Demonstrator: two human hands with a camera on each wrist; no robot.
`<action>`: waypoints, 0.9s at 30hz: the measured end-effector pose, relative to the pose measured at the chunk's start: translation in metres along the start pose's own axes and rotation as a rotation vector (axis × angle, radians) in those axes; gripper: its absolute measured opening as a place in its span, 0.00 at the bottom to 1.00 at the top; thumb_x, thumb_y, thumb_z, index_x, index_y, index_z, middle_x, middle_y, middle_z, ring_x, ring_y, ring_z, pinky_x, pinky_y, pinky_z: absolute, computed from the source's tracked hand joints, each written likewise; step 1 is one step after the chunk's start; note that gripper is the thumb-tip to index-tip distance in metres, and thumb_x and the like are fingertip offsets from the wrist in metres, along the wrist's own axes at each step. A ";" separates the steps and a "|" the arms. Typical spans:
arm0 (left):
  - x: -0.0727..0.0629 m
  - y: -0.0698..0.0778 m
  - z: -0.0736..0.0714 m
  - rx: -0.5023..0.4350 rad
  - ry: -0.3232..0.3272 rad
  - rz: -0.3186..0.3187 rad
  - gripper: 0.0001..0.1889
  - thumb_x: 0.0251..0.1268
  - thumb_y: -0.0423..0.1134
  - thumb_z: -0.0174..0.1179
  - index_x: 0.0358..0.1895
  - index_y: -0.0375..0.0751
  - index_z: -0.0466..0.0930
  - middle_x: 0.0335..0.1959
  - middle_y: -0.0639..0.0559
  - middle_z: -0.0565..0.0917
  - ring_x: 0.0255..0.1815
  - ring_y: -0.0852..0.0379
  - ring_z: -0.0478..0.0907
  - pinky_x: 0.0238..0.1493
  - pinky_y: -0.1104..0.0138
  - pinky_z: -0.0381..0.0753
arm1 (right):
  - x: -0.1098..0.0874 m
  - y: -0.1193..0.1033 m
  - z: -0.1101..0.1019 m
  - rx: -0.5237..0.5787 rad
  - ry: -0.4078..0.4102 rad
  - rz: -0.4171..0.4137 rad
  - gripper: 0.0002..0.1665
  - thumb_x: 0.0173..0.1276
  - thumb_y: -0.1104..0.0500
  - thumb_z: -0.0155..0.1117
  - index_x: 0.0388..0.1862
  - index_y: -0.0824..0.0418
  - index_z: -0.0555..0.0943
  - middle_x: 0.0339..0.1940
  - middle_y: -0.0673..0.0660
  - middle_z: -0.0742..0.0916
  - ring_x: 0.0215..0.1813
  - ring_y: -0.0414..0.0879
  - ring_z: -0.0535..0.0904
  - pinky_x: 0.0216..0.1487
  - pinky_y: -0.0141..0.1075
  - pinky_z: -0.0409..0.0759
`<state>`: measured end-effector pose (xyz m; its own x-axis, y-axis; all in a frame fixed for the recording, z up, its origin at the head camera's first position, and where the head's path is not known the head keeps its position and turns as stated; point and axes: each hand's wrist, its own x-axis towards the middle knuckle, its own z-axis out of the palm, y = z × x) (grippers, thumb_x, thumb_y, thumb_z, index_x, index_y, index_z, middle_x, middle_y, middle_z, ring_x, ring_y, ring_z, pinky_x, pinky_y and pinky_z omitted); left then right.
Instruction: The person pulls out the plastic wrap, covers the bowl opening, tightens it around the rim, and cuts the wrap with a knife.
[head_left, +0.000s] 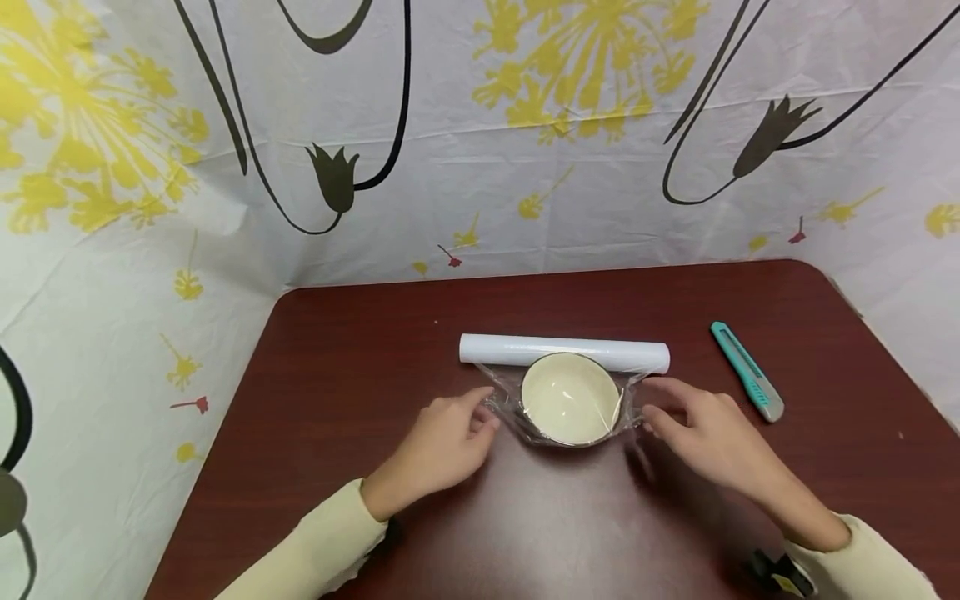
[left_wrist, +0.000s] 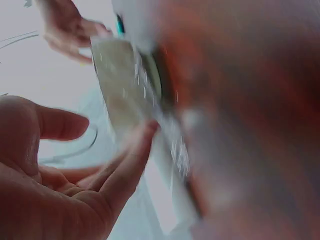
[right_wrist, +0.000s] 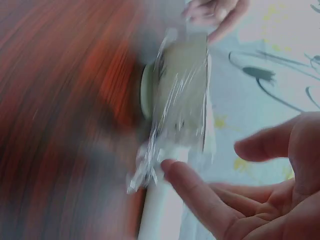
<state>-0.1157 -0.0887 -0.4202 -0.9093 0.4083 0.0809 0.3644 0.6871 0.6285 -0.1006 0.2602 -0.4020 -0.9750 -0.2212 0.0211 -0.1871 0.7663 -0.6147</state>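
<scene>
A cream bowl (head_left: pixel 568 398) with a dark rim stands upright on the table, clear plastic wrap (head_left: pixel 517 417) stretched over it and hanging loose at its sides. My left hand (head_left: pixel 450 437) is at the wrap's left edge, index fingertip touching the film in the left wrist view, thumb held apart. On the opposite side my right hand (head_left: pixel 708 429) has its index fingertip against the bunched wrap (right_wrist: pixel 145 167), the thumb well away from the finger. Right behind the bowl lies a white roll (head_left: pixel 562 352), overlapped by the wrap's back edge.
A teal utility knife (head_left: pixel 746 371) lies to the right, beyond my right hand. The dark red wooden table (head_left: pixel 360 342) has rounded back corners. A white sheet (head_left: pixel 420 200) with yellow flower prints hangs behind and to the left.
</scene>
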 end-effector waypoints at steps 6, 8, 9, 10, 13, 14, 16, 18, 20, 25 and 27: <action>0.011 0.006 0.025 -0.129 -0.060 -0.136 0.31 0.87 0.43 0.55 0.80 0.24 0.68 0.55 0.45 0.92 0.60 0.50 0.89 0.65 0.49 0.87 | 0.008 -0.011 0.013 0.110 -0.098 0.090 0.37 0.90 0.49 0.56 0.82 0.74 0.67 0.46 0.59 0.94 0.46 0.48 0.93 0.55 0.56 0.89; 0.015 0.007 0.030 -0.171 -0.055 -0.165 0.33 0.88 0.46 0.52 0.81 0.23 0.65 0.56 0.45 0.92 0.64 0.47 0.86 0.70 0.46 0.83 | 0.011 -0.013 0.017 0.163 -0.125 0.130 0.40 0.91 0.48 0.54 0.84 0.76 0.62 0.52 0.64 0.93 0.48 0.51 0.93 0.60 0.59 0.88; 0.016 0.007 0.032 -0.191 -0.051 -0.179 0.34 0.89 0.48 0.51 0.82 0.23 0.65 0.57 0.44 0.92 0.66 0.47 0.85 0.72 0.46 0.81 | 0.012 -0.014 0.019 0.192 -0.135 0.147 0.40 0.91 0.48 0.53 0.85 0.76 0.61 0.55 0.67 0.92 0.50 0.52 0.93 0.61 0.59 0.88; 0.018 0.007 0.035 -0.213 -0.041 -0.189 0.35 0.89 0.50 0.50 0.82 0.23 0.64 0.58 0.44 0.91 0.67 0.47 0.84 0.73 0.45 0.80 | 0.013 -0.015 0.021 0.223 -0.143 0.160 0.41 0.91 0.48 0.53 0.85 0.76 0.60 0.58 0.70 0.90 0.51 0.53 0.93 0.60 0.58 0.89; 0.021 0.007 0.040 -0.292 -0.017 -0.201 0.37 0.90 0.53 0.49 0.82 0.23 0.63 0.58 0.42 0.91 0.60 0.49 0.89 0.72 0.47 0.80 | 0.016 -0.016 0.025 0.274 -0.139 0.178 0.40 0.91 0.48 0.53 0.85 0.77 0.61 0.65 0.75 0.86 0.51 0.54 0.93 0.59 0.53 0.90; 0.021 0.008 0.042 -0.315 -0.008 -0.198 0.37 0.90 0.53 0.49 0.82 0.23 0.63 0.59 0.40 0.91 0.56 0.50 0.91 0.70 0.48 0.82 | 0.017 -0.017 0.026 0.288 -0.137 0.182 0.40 0.91 0.49 0.53 0.84 0.77 0.61 0.67 0.76 0.84 0.51 0.54 0.93 0.58 0.51 0.91; 0.023 0.010 0.044 -0.373 0.004 -0.195 0.37 0.89 0.52 0.51 0.82 0.22 0.63 0.58 0.37 0.90 0.46 0.52 0.93 0.64 0.51 0.87 | 0.019 -0.018 0.028 0.302 -0.131 0.189 0.40 0.90 0.49 0.54 0.84 0.78 0.62 0.68 0.77 0.83 0.51 0.53 0.93 0.59 0.51 0.91; 0.024 0.012 0.046 -0.429 0.009 -0.196 0.36 0.89 0.49 0.52 0.83 0.22 0.62 0.59 0.34 0.89 0.40 0.53 0.94 0.56 0.54 0.91 | 0.020 -0.019 0.030 0.315 -0.130 0.202 0.40 0.90 0.49 0.55 0.83 0.78 0.62 0.69 0.77 0.83 0.51 0.53 0.93 0.60 0.50 0.90; 0.024 0.018 0.045 -0.488 0.009 -0.222 0.35 0.89 0.46 0.54 0.83 0.23 0.61 0.60 0.31 0.88 0.41 0.49 0.94 0.54 0.54 0.93 | 0.021 -0.020 0.031 0.333 -0.131 0.214 0.41 0.89 0.49 0.55 0.84 0.78 0.61 0.71 0.77 0.82 0.51 0.53 0.93 0.61 0.50 0.90; 0.025 0.022 0.049 -0.614 0.017 -0.244 0.31 0.89 0.37 0.53 0.84 0.23 0.59 0.61 0.28 0.86 0.45 0.38 0.93 0.51 0.55 0.93 | 0.022 -0.023 0.034 0.346 -0.123 0.215 0.41 0.89 0.48 0.57 0.84 0.76 0.63 0.70 0.74 0.83 0.51 0.51 0.92 0.56 0.43 0.91; 0.026 0.024 0.051 -0.663 0.021 -0.247 0.31 0.89 0.33 0.52 0.85 0.23 0.57 0.61 0.26 0.86 0.47 0.36 0.93 0.51 0.55 0.93 | 0.022 -0.024 0.035 0.350 -0.119 0.209 0.40 0.89 0.49 0.57 0.84 0.75 0.64 0.67 0.72 0.85 0.51 0.50 0.92 0.54 0.41 0.90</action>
<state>-0.1200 -0.0311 -0.4422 -0.9558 0.2709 -0.1141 -0.0463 0.2444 0.9686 -0.1132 0.2163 -0.4145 -0.9631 -0.1667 -0.2111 0.0851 0.5557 -0.8270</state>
